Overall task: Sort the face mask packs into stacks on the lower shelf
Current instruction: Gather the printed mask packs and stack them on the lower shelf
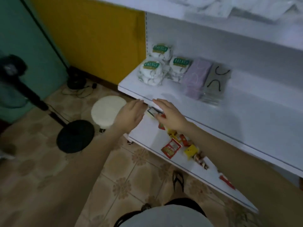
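My left hand [131, 113] and right hand [168, 115] hover at the shelf [246, 112] edge, fingers straight, empty. Purple stack [195, 77] and grey stack [215, 82] sit behind.

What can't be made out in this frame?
Head view throughout.
Top-shelf packs: blurred, cut off by the upper edge.
Small framed item between left hand and right hand: partly covered, unidentifiable.
Green labels on the round packs: blurred, unreadable.
Snack packets: some hidden behind the right arm.

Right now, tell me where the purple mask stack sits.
Head view, right of centre: the purple mask stack lies on the white shelf, between green-labelled round packs at left and the grey mask stack at right.
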Tool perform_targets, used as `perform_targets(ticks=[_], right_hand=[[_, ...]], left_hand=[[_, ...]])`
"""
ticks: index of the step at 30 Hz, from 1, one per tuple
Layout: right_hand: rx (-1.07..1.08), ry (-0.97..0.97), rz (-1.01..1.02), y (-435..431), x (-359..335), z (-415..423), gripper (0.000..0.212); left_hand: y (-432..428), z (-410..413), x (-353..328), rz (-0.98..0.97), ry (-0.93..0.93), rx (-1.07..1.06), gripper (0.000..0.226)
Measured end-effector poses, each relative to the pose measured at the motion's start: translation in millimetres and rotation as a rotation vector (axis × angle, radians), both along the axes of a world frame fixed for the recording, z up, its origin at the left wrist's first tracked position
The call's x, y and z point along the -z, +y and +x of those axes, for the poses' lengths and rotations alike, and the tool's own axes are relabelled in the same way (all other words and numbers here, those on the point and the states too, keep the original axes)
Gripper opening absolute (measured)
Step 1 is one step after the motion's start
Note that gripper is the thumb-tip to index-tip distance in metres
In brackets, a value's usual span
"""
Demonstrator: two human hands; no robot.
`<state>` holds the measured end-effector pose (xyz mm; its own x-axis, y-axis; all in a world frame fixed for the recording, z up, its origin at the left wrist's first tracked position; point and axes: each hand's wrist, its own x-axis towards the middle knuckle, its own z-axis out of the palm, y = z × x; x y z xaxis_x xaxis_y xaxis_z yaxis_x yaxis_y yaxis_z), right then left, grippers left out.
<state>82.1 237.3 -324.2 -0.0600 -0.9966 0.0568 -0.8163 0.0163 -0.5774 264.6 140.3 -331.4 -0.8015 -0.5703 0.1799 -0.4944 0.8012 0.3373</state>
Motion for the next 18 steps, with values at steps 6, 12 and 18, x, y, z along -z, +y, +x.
perform_targets(ticks=[6, 12, 18], right_hand=[[-0.144, 0.089, -0.190, -57.5, -127.2, 31.4, 0.054], [-0.150, 0.059, -0.438, -85.6, -240.0, 33.4, 0.048], [-0.003, 0.212, -0.420, -120.3, -313.7, -31.1, 0.046]], left_hand=[[-42.0, 40.7, -130.8, -0.280, 0.150, -0.104, 0.057], [-75.9, 25.1, -230.5, -0.389, 0.334, -0.106, 0.040], [-140.7, -27.5, -281.6, -0.273, 0.383, -0.071, 0.035]])
